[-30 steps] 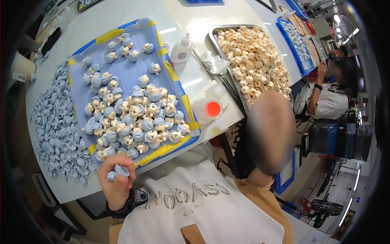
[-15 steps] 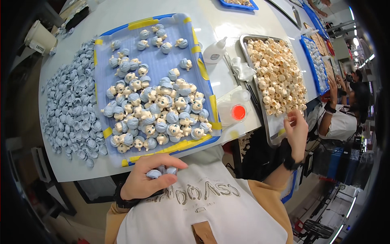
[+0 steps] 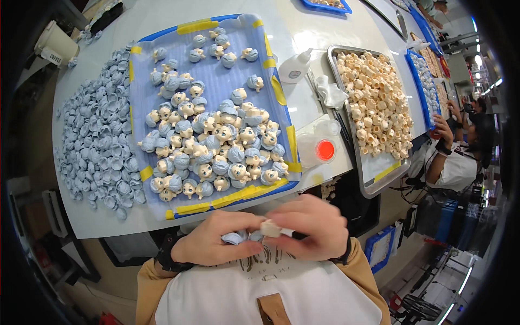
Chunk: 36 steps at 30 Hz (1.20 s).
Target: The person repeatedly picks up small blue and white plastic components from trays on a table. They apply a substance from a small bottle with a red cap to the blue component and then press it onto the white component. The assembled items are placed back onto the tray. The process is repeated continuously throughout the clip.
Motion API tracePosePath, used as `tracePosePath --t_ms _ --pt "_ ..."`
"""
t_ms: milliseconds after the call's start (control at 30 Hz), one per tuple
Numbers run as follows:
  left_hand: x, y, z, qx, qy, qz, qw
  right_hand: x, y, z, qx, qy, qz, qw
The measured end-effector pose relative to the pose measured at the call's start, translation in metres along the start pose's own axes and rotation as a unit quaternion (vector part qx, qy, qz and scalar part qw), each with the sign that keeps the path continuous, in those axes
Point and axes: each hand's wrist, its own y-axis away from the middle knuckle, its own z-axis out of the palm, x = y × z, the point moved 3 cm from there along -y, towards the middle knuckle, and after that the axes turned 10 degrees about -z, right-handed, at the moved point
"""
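Note:
In front of my apron my two hands meet. My left hand (image 3: pixel 214 241) is closed around light blue doll hair pieces (image 3: pixel 233 238), their shells showing between thumb and fingers. A cream doll head piece (image 3: pixel 269 228) is pinched in my right hand (image 3: pixel 314 227), touching the left fingertips. Beside it a small white tip (image 3: pixel 287 232) shows; I cannot make out what it belongs to. Beyond my hands lies a blue tray (image 3: pixel 227 76) with yellow tape, bearing many assembled blue-haired doll heads (image 3: pixel 238 171).
A heap of blue hair shells (image 3: pixel 97 141) covers the table's left. On the right stand a metal tray (image 3: pixel 374 187) of cream head pieces, a white squeeze bottle (image 3: pixel 295 67), a jar with a red centre (image 3: pixel 325 150) and crumpled tissue (image 3: pixel 331 93). A co-worker (image 3: pixel 452 154) sits at far right.
My right hand has come from the metal tray to my left hand, bringing a cream head piece. My left hand has shifted slightly right, still holding the blue hair pieces.

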Motion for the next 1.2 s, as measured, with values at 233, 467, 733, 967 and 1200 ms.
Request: tracePosePath --t_ms 233,467,733,967,1200 --pt "-0.011 0.004 -0.011 0.126 0.122 0.040 0.984 0.017 -0.001 -0.069 0.104 0.280 0.135 0.945" --pt "-0.007 0.004 -0.013 0.147 0.132 0.001 0.980 0.034 -0.001 -0.063 0.063 0.331 0.123 0.933" --pt "-0.005 0.004 -0.010 0.156 0.118 0.005 0.981 0.034 0.015 -0.064 0.115 0.303 0.144 0.935" --pt "-0.012 0.004 -0.013 0.143 0.100 -0.007 0.985 0.016 0.022 -0.047 0.186 0.223 0.110 0.950" --pt "-0.010 0.000 -0.008 0.154 0.186 -0.011 0.970 -0.002 -0.005 -0.010 0.066 0.034 -0.017 0.997"
